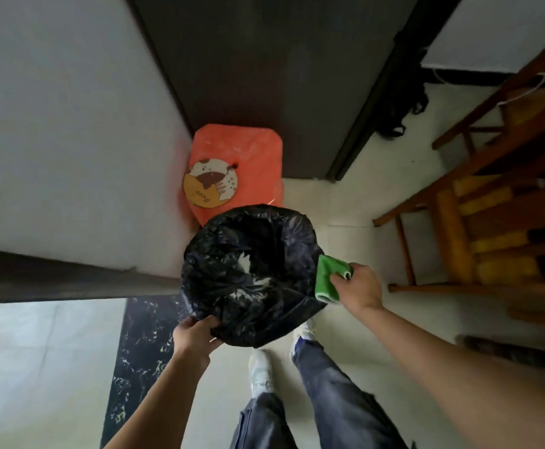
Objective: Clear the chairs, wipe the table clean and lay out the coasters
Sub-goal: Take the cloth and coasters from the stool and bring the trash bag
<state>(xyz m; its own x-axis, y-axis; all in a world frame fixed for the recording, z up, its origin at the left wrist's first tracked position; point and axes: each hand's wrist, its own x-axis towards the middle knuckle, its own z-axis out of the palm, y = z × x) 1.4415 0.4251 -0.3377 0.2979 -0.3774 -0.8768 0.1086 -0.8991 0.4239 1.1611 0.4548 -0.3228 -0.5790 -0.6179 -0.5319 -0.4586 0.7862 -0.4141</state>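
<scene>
Head view: left grip (196, 335) was curled on one black-bagged bin (248, 241) at centre, right grip (360, 286) clutched one green cloth (326, 278) beside it; one coaster (211, 183) sat above, on an orange stool (251, 157).

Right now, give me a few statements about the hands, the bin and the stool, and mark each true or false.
1. The left hand grips the rim of the black-lined bin. True.
2. The right hand holds a red cloth. False: the cloth is green.
3. A round cat coaster lies on the orange stool. True.
4. The wooden chair stands left of the bin. False: it stands to the right.
</scene>
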